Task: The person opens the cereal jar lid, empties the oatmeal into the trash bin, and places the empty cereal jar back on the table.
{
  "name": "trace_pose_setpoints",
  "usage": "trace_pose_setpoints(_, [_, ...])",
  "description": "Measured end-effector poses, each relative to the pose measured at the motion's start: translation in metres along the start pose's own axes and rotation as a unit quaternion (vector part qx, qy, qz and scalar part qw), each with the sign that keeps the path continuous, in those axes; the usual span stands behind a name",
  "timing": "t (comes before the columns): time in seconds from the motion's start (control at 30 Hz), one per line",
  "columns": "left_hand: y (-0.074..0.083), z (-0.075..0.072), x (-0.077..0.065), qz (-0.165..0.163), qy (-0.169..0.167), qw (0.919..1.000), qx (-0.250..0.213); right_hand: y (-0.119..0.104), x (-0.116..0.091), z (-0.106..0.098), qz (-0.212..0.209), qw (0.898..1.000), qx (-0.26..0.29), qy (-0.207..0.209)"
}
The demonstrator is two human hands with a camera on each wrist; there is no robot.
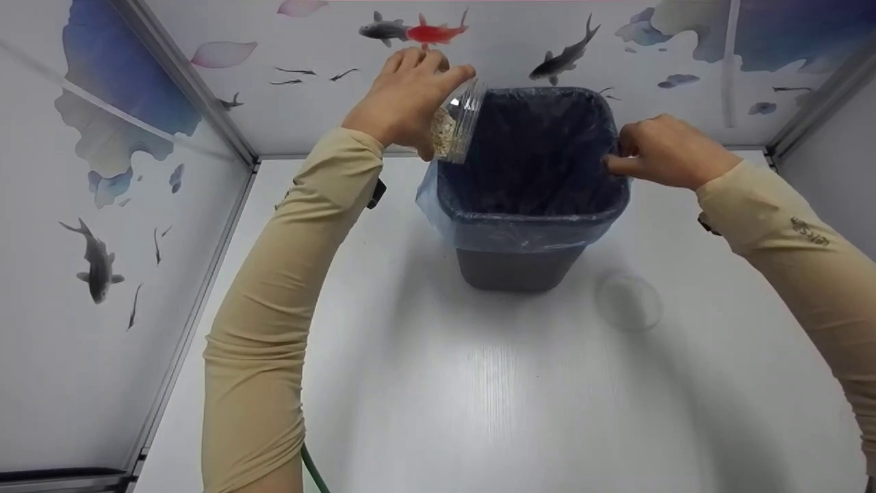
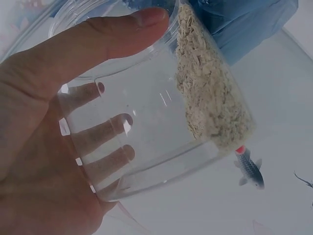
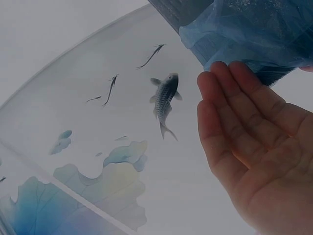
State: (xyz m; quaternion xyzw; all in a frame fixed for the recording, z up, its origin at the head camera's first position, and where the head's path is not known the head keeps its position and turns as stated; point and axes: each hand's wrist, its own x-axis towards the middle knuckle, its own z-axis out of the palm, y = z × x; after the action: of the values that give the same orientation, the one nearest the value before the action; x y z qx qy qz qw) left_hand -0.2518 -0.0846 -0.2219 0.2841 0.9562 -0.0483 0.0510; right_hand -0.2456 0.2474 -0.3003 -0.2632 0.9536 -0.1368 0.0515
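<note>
The left hand (image 1: 408, 96) grips a clear jar (image 2: 161, 112) of oat flakes (image 2: 208, 93), tipped over the lined bin's (image 1: 527, 260) left rim (mouth inward); the right hand (image 1: 660, 150) pinches the blue liner (image 1: 520, 229) at the right rim.

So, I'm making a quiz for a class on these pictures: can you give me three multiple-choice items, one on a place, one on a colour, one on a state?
1. Where is the clear lid?
A. on the table, right of the bin
B. inside the bin
C. in the right hand

2. What colour is the bin liner?
A. red
B. blue
C. yellow

3. How is the clear jar held?
A. upright on the table
C. lying inside the bin
B. tilted at the bin's rim by the left hand

Key: A, it lies on the table; B, blue film drapes the rim; B, it leans over the edge, flakes inside.
</note>
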Motion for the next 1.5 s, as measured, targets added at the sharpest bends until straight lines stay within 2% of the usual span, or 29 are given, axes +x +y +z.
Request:
trace_pose_setpoints(0.63, [0.009, -0.006, 0.004, -0.01, -0.027, 0.9991, 0.03, -0.001, -0.003, 0.001, -0.016, 1.0, -0.002, 0.023])
trace_pose_setpoints(0.9, [0.012, -0.007, 0.007, -0.007, -0.03, 0.9989, 0.035, -0.001, -0.003, 0.002, -0.013, 1.0, 0.0, 0.021])
trace_pose_setpoints(1.17, [0.014, -0.006, 0.01, -0.01, -0.047, 0.9982, 0.036, -0.001, -0.001, 0.002, -0.011, 1.0, 0.0, 0.019])
trace_pose_setpoints(1.5, [0.017, -0.006, 0.009, -0.008, -0.03, 0.9981, 0.052, 0.0, -0.001, 0.003, -0.023, 0.999, -0.004, 0.036])
